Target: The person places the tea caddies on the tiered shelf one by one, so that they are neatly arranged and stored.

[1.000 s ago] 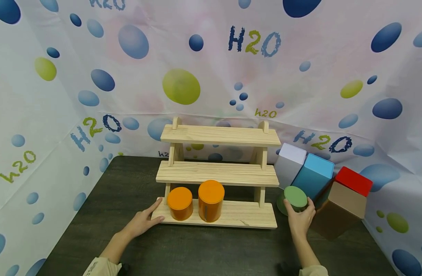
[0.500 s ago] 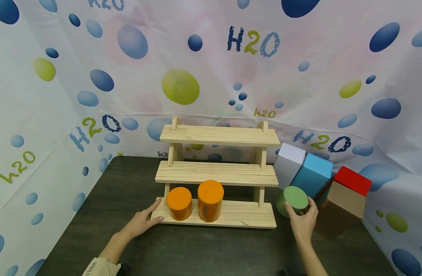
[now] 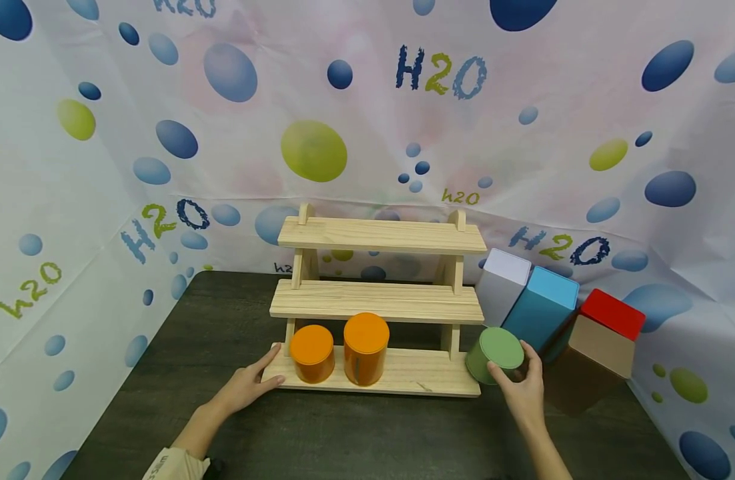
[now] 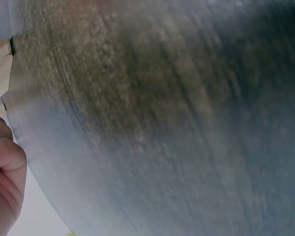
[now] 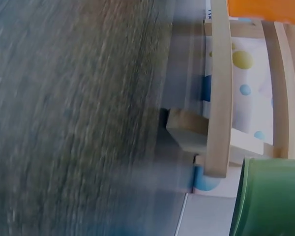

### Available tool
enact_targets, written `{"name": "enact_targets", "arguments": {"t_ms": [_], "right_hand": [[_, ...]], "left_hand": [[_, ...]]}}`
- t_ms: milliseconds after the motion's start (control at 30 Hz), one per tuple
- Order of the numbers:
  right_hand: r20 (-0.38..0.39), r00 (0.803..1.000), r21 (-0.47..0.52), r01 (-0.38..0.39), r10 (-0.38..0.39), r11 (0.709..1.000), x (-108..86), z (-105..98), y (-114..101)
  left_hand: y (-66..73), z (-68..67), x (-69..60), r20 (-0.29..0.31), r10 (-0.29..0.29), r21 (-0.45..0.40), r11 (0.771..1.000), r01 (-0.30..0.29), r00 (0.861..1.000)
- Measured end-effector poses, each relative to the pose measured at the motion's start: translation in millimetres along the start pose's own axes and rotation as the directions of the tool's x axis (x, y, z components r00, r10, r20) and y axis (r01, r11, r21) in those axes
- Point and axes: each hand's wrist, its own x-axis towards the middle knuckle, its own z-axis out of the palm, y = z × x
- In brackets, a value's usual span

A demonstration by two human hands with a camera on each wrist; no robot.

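Observation:
A three-tier wooden display shelf [image 3: 377, 300] stands on the dark table. My left hand [image 3: 241, 392] grips the left end of its lowest tier, thumb at the front edge; in the left wrist view that hand's curled fingers [image 4: 5, 157] show at the left edge. A short orange canister [image 3: 312, 353] and a taller orange canister [image 3: 367, 350] stand upright on the lowest tier. My right hand [image 3: 523, 390] holds a green canister [image 3: 498, 353] between thumb and fingers at the tier's right end. In the right wrist view the green canister [image 5: 273, 196] appears raised above the table, its base level with the lowest plank or higher.
Right of the shelf stand a white box [image 3: 503, 280], a blue box [image 3: 544, 303], a red box [image 3: 613, 313] and a brown box [image 3: 595, 363], close together. The dark table [image 3: 343, 440] spreads in front. A patterned curtain [image 3: 367, 120] hangs behind.
My right hand has moved the green canister leftward, from beside the boxes to the right end of the lowest tier. My left hand and the orange canisters have stayed in place.

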Motion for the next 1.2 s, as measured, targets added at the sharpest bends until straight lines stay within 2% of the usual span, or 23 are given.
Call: {"name": "enact_targets", "arguments": {"t_ms": [100,167,367,433,533,700,1100,1200], "right_hand": [[0.06,0.998,0.024,-0.004,0.003,1.0,-7.4,-1,-26],[0.082,0.997,0.021,0.004,-0.005,1.0,-9.6,1,-32],[0.13,0.981,0.074,0.136,-0.145,0.988,-12.2,12,-29],[0.166,0.973,0.081,0.149,-0.161,0.986,-13.7,15,-29],[0.236,0.962,0.078,0.126,-0.141,0.989,-17.1,19,-37],[0.305,0.939,0.097,0.137,-0.16,0.986,-21.0,28,-45],[0.363,0.913,0.098,0.163,-0.188,0.982,-21.1,50,-65],[0.381,0.905,0.109,0.16,-0.19,0.981,-20.6,55,-61]], "left_hand": [[-0.2,-0.1,0.2,0.007,-0.003,-0.006,1.0,0.003,1.0],[-0.3,-0.1,0.1,-0.002,0.005,0.004,1.0,-0.005,1.0],[-0.2,-0.2,-0.6,0.004,0.003,0.005,1.0,-0.003,1.0],[-0.2,-0.1,-0.7,0.004,0.001,0.002,1.0,-0.001,1.0],[-0.3,0.2,-1.4,-0.013,0.013,0.021,1.0,-0.012,1.0],[-1.0,0.6,-1.3,-0.012,0.008,0.028,1.0,-0.008,1.0],[-2.0,0.4,0.1,-0.005,0.006,0.016,1.0,-0.006,1.0],[-2.5,0.4,0.3,-0.001,0.003,0.012,1.0,-0.003,1.0]]}}
